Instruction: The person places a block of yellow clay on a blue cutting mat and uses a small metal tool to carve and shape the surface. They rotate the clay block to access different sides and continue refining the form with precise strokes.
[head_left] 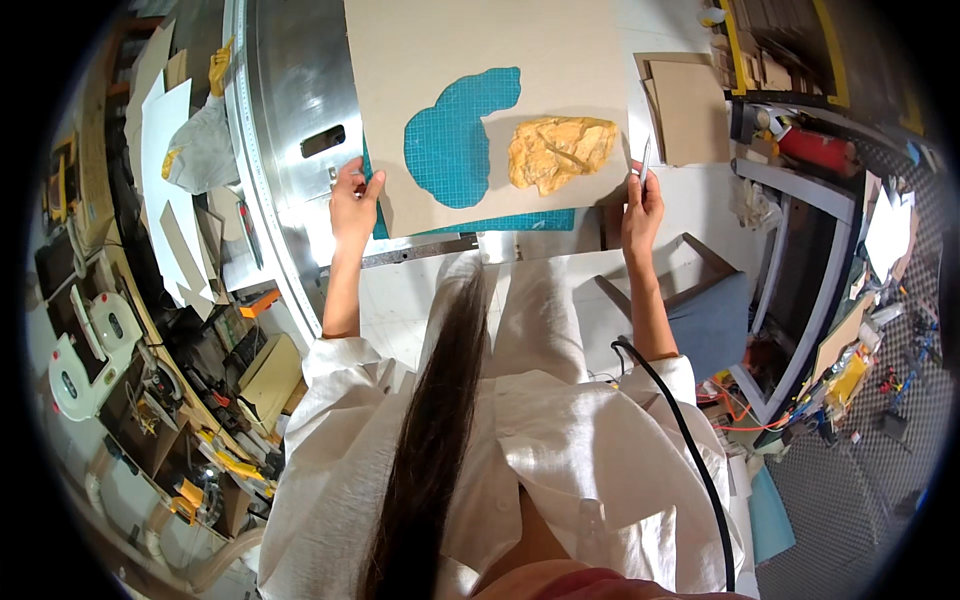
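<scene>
A large sheet of tan cardboard [440, 40] lies over a teal gridded cutting mat [540, 222], whose near edge shows below it. Through a curved cut-out in the sheet, the mat's grid is visible. To the right of this opening rests a crumpled, rock-like yellow-brown piece [562, 153]. My left hand [355, 205] grips the sheet's left edge between thumb and fingers. At the opposite edge, my right hand [642, 205] is closed around a slim silver pointed craft knife [645, 158], its tip upward; its fingers are close to the cardboard, contact unclear.
A metal table surface [290, 60] with a slot and a long rail [255, 170] lie left. A grey-seated chair [705, 320] stands near my right forearm. Brown board pieces [688, 110] lie right; a black cable [680, 410] hangs by my right arm.
</scene>
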